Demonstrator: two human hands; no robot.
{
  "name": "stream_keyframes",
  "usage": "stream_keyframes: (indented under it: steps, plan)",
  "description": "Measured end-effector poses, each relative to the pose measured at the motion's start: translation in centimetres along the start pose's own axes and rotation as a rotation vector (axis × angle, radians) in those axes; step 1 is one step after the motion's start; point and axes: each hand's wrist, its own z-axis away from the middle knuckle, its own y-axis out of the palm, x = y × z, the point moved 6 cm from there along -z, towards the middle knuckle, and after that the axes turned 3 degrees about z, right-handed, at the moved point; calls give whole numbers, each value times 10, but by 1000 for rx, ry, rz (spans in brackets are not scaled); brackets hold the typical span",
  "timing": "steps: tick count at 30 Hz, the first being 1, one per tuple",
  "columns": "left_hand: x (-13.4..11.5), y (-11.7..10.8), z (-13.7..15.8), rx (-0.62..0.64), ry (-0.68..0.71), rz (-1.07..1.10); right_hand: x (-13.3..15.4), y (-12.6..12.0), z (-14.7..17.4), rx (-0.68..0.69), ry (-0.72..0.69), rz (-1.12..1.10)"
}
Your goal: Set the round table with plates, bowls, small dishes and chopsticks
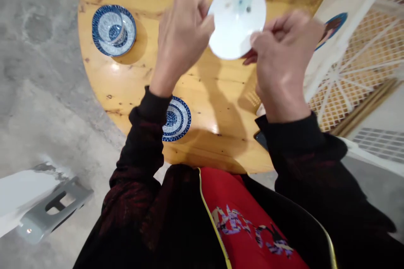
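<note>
Wooden surface (195, 82); right hand (284, 46) pinches white dish (233, 29) at lower-right rim; left hand (183, 35) at left rim, fingers' grip unclear.

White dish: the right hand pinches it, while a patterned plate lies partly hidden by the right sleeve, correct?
Not quite: the head view shows the patterned plate partly hidden by the left sleeve. The right hand does pinch the white dish.

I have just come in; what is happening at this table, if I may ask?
The person's right hand holds a round white dish above the wooden table. The left hand is at its other side; blur hides whether it touches. A blue-and-white dish sits near the table's left edge, a patterned plate beside the left sleeve.
</note>
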Motion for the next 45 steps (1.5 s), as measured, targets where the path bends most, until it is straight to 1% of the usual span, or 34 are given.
stream_keyframes:
  steps: [1,2,4,7,9,12,15,17,19,25,32,38,42,45]
  plan:
    - [-3,1,22,4,-12,-22,0,-8,21,-59,20,32]
    - [-4,5,46,13,-36,-33,-3,-13,41,-75,40,53]
    - [-2,17,95,14,-108,-22,-17,-18,80,-11,80,64]
    - [11,47,167,-7,-244,76,-56,-25,131,103,170,109]
    - [23,72,209,-12,-337,175,-88,-30,158,137,245,152]
    - [46,109,255,-10,-477,314,-125,-33,187,163,307,226]
    - [67,132,281,-54,-601,411,-144,-30,202,195,331,281]
    - [78,141,291,-73,-656,448,-150,-25,208,219,329,303]
    - [86,144,295,-90,-693,457,-152,-19,210,247,320,315]
    - [97,138,298,-154,-735,347,-153,-7,211,280,273,325]
    - [92,136,297,-153,-741,326,-155,-8,212,270,305,290]
    - [84,133,297,-149,-728,294,-153,-13,212,268,288,238]
    - [81,134,291,-116,-681,253,-158,-16,214,214,285,239]
    - [82,134,286,-61,-664,198,-161,-16,217,160,304,238]
